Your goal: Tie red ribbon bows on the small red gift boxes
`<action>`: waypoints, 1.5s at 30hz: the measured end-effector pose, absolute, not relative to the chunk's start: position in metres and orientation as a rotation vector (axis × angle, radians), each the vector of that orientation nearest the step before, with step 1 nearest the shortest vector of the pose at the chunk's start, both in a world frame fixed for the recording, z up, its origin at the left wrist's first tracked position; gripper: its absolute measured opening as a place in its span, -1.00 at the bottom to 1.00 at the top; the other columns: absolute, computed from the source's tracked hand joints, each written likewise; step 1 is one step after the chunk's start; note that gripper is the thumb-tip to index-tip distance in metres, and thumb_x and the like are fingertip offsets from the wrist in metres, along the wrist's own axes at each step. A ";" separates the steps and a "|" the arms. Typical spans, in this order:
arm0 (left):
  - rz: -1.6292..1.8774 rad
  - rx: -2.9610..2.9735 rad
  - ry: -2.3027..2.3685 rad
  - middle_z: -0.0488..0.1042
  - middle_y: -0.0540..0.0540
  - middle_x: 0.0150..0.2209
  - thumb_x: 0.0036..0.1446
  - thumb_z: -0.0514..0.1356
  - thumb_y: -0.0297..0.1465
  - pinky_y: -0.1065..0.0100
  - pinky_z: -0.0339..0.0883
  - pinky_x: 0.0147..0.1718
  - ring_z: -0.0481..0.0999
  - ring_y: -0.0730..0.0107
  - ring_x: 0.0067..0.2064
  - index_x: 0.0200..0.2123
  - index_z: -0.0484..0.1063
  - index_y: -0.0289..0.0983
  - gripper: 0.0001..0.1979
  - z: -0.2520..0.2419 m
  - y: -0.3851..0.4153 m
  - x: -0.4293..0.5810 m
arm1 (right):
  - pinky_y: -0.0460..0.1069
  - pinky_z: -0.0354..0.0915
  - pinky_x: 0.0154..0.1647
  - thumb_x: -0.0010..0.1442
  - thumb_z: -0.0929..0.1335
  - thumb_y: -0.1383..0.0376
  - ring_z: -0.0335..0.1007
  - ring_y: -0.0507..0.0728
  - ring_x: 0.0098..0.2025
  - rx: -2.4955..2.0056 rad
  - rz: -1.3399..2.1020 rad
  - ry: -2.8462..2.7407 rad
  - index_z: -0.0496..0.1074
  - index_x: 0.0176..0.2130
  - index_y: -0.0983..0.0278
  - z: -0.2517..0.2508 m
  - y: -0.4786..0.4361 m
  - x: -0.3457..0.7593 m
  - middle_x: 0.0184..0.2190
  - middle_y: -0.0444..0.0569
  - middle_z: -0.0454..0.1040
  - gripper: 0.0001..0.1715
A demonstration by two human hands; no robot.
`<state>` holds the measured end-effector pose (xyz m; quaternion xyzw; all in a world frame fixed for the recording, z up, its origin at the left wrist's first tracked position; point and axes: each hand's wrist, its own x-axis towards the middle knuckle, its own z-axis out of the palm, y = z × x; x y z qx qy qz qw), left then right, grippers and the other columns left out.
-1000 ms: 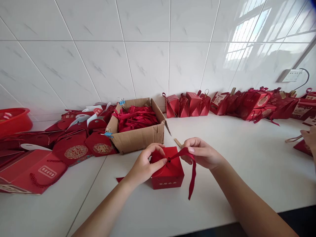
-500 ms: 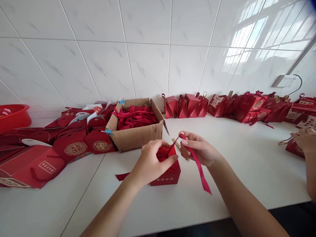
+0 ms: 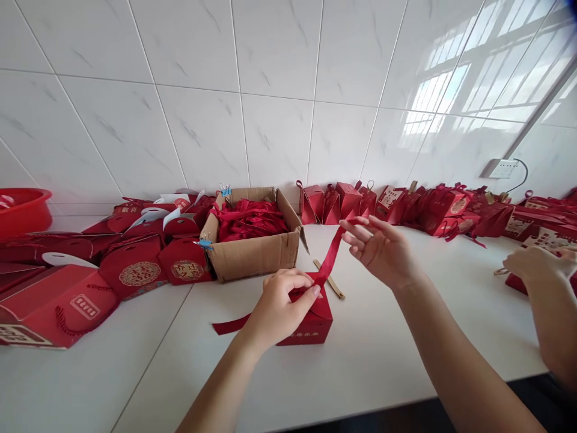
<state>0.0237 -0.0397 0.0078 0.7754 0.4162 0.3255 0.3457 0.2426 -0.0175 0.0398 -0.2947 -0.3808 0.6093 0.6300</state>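
Note:
A small red gift box with pale lettering on its front sits on the white table. On top of it, my left hand pinches a dark red ribbon between thumb and fingers. One ribbon end lies out to the left of the box, behind my left wrist. The other part rises up and right to my right hand, which is raised with fingers loosely spread, the ribbon running at its fingertips. A flat tan strip rests on the table just behind the box.
A cardboard box of red ribbons stands behind left, beside flattened red boxes. Finished-looking red boxes line the tiled wall. At far left is a red basin. Another person's hands work at the right.
My right hand has moved up and to the right, its fingers spreading, and the ribbon now stretches upward. My left hand stays at the box top. The other person's hands have shifted left in view.

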 end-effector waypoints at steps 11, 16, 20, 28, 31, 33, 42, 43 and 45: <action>1.023 1.802 0.987 0.36 -0.09 -0.08 0.14 0.14 -0.28 0.19 0.16 0.04 0.36 0.17 0.01 -0.34 0.49 -0.20 -0.84 0.002 -0.035 0.016 | 0.14 0.27 0.07 0.11 0.32 0.45 0.39 0.17 0.02 -0.859 0.602 -1.929 0.43 -0.10 0.18 0.002 -0.018 0.212 -0.06 0.00 0.50 -0.66; 1.045 1.850 0.996 0.31 -0.05 -0.20 0.13 0.17 -0.25 0.20 0.14 0.01 0.34 0.23 -0.06 -0.34 0.46 -0.18 -0.85 0.001 -0.035 0.012 | 0.09 0.37 -0.10 0.09 0.30 0.51 0.47 0.12 -0.18 -0.830 0.379 -1.949 0.43 -0.20 0.19 -0.017 -0.015 0.198 -0.25 -0.06 0.55 -0.69; 1.033 1.800 0.923 0.34 -0.03 -0.24 0.14 0.16 -0.33 0.27 0.12 0.01 0.35 0.28 -0.08 -0.43 0.42 -0.21 -0.87 0.008 -0.035 0.010 | 0.10 0.37 -0.18 0.11 0.31 0.52 0.44 0.14 -0.23 -0.778 -0.026 -1.829 0.42 -0.23 0.21 -0.020 -0.015 0.201 -0.32 -0.02 0.50 -0.73; 0.966 1.821 0.928 0.44 -0.03 -0.23 0.11 0.21 -0.23 0.26 0.23 -0.07 0.39 0.27 -0.11 -0.30 0.41 -0.19 -0.83 0.008 -0.040 0.014 | 0.08 0.41 -0.27 0.10 0.31 0.58 0.43 0.13 -0.24 -0.727 -0.342 -1.770 0.41 -0.16 0.19 -0.013 -0.026 0.200 -0.31 0.00 0.42 -0.62; 0.930 1.961 0.962 0.46 -0.08 -0.15 0.06 0.26 -0.26 0.21 0.20 0.01 0.37 0.19 -0.02 -0.34 0.46 -0.20 -0.85 0.004 -0.040 0.018 | 0.07 0.42 -0.26 0.10 0.31 0.58 0.43 0.12 -0.24 -0.718 -0.357 -1.781 0.41 -0.14 0.18 -0.015 -0.027 0.198 -0.31 -0.01 0.42 -0.60; 0.942 1.964 0.949 0.46 -0.09 -0.14 0.08 0.24 -0.29 0.22 0.21 0.01 0.38 0.20 -0.01 -0.37 0.48 -0.22 -0.88 0.003 -0.039 0.018 | 0.03 0.42 -0.29 0.10 0.30 0.59 0.43 0.10 -0.27 -0.727 -0.330 -1.756 0.42 -0.15 0.18 -0.015 -0.026 0.198 -0.31 -0.02 0.41 -0.61; 1.073 1.423 0.961 0.56 -0.10 -0.32 0.06 0.25 -0.27 0.31 0.38 -0.24 0.51 0.26 -0.23 -0.29 0.53 -0.28 -0.79 0.014 -0.040 0.019 | -0.02 0.37 -0.35 0.14 0.28 0.49 0.37 0.05 -0.36 -0.839 0.200 -1.858 0.42 -0.21 0.22 -0.017 -0.028 0.202 -0.35 -0.04 0.45 -0.75; 1.081 1.373 0.961 0.57 -0.11 -0.32 0.03 0.26 -0.27 0.32 0.40 -0.27 0.52 0.25 -0.25 -0.29 0.53 -0.29 -0.78 0.014 -0.040 0.020 | -0.02 0.36 -0.35 0.14 0.28 0.48 0.37 0.06 -0.37 -0.847 0.248 -1.875 0.42 -0.21 0.23 -0.017 -0.029 0.202 -0.37 -0.04 0.45 -0.76; 1.102 1.338 0.970 0.58 -0.12 -0.31 0.00 0.29 -0.28 0.32 0.43 -0.30 0.54 0.25 -0.26 -0.30 0.53 -0.29 -0.78 0.013 -0.039 0.023 | -0.02 0.35 -0.36 0.14 0.30 0.46 0.36 0.07 -0.36 -0.858 0.322 -1.901 0.44 -0.23 0.24 -0.017 -0.031 0.200 -0.38 -0.03 0.45 -0.79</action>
